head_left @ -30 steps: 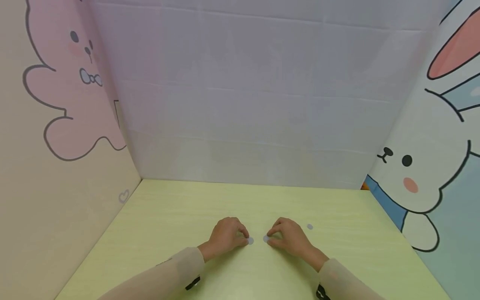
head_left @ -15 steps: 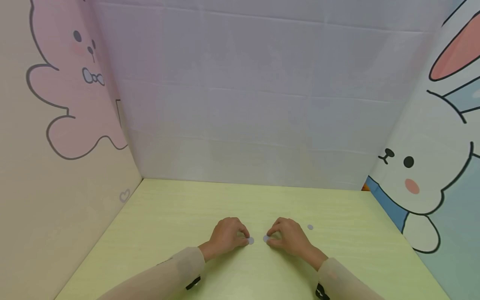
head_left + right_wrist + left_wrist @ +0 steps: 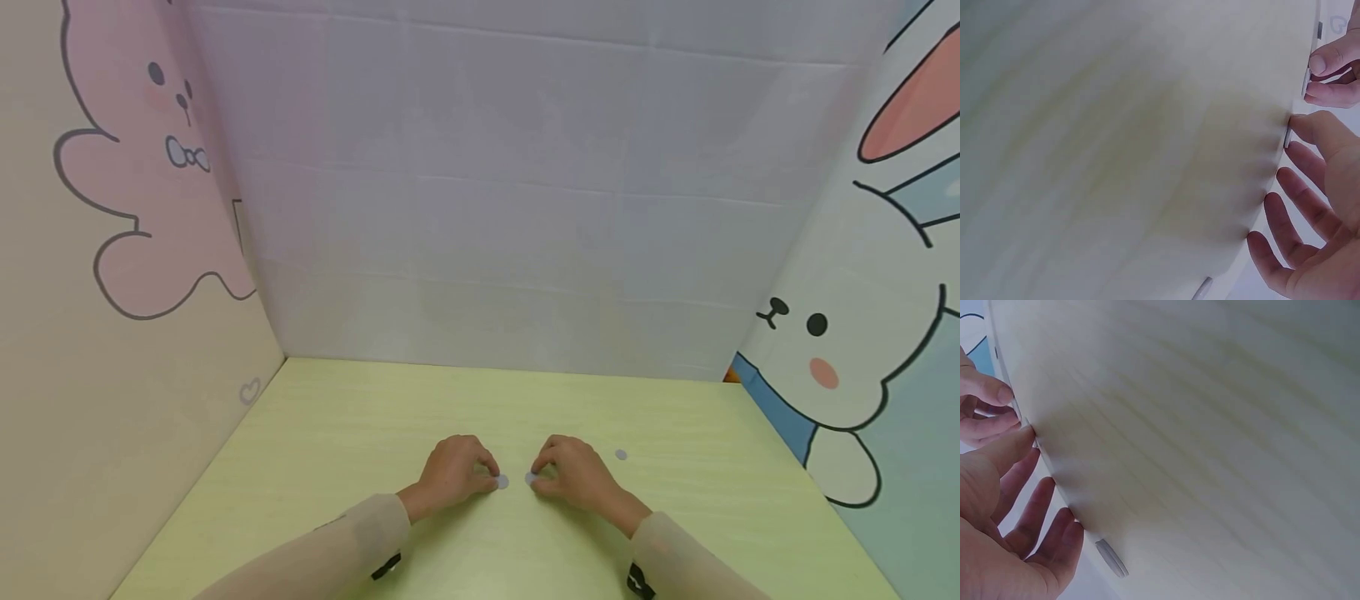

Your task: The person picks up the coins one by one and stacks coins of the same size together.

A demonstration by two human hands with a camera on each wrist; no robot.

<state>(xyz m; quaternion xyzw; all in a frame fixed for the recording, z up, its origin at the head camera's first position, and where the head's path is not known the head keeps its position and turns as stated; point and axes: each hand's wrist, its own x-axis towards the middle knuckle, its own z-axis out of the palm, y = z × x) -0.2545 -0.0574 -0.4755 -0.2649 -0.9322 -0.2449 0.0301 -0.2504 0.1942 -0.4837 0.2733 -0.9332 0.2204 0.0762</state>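
Observation:
Low over the pale yellow table, my left hand pinches a small flat grey disc between thumb and index finger. Facing it, my right hand pinches a similar grey disc the same way. A narrow gap separates the two discs. Both discs stay down at the tabletop, and the other fingertips touch the surface in the wrist views. A third grey disc lies flat to the right of my right hand. The left wrist view shows another grey disc beyond my left little finger; the hand hides it from the head view.
A yellow wood-grain table spreads under both hands. A plain pale sheet closes off the back. Side walls carry a pink bear drawing at left and a white rabbit drawing at right.
My right hand has shifted very slightly left with its disc, so the gap between the two discs is a little smaller. My left hand stays in place.

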